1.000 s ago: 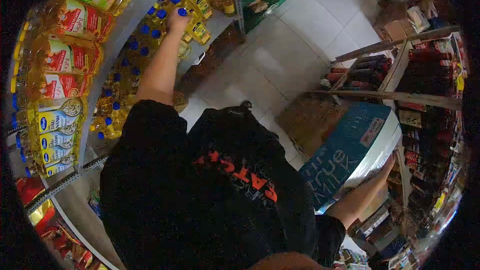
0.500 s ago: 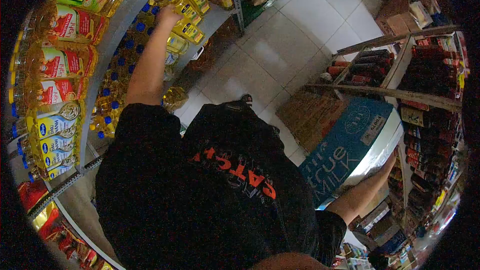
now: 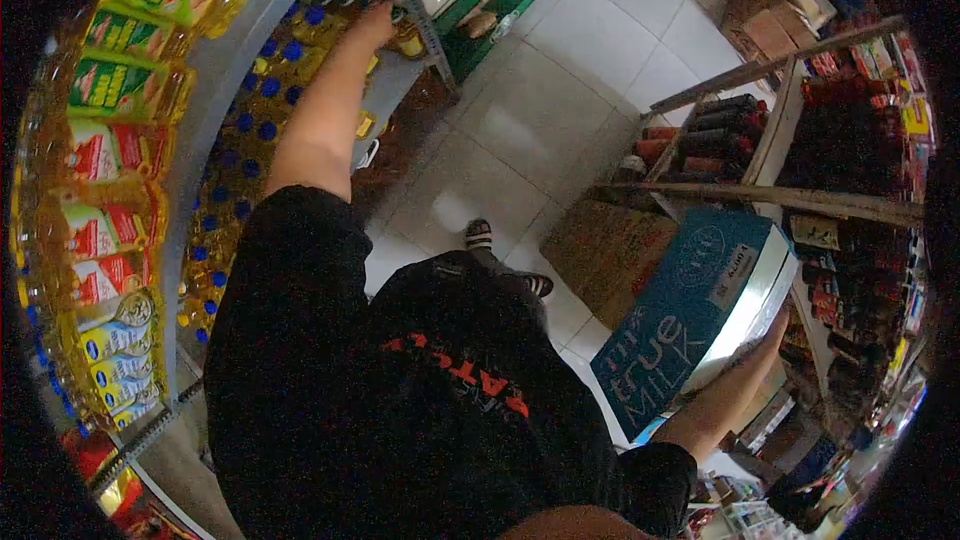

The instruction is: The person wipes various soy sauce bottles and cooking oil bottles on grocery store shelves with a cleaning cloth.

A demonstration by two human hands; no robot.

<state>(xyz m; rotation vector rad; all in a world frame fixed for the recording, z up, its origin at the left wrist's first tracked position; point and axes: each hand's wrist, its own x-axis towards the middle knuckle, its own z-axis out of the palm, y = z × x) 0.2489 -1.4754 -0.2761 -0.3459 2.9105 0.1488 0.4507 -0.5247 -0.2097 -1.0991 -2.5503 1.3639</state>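
My left hand (image 3: 376, 22) reaches onto the lower shelf at the upper left, over bottles with dark caps by the metal upright; its fingers touch or lie just above the caps, and their pose is too small to make out. Beside it stand yellow oil bottles with blue caps (image 3: 292, 50). On my right side, a blue and white milk carton box (image 3: 665, 315) is tilted, held along its outer side by my right hand (image 3: 772, 345), whose fingers are partly hidden behind the box.
Oil bottles with green labels (image 3: 118, 85) and red labels line the upper shelf at the left. A metal upright (image 3: 415, 5) stands by green boxes (image 3: 495, 15). Wooden shelving (image 3: 770, 200) with dark bottles rises at the right. A brown carton (image 3: 610, 255) is low down.
My left hand has moved from the blue-capped oil bottles to the dark-capped ones nearer the metal upright. The view has shifted, and sandaled feet now show below. My right hand still holds the box.
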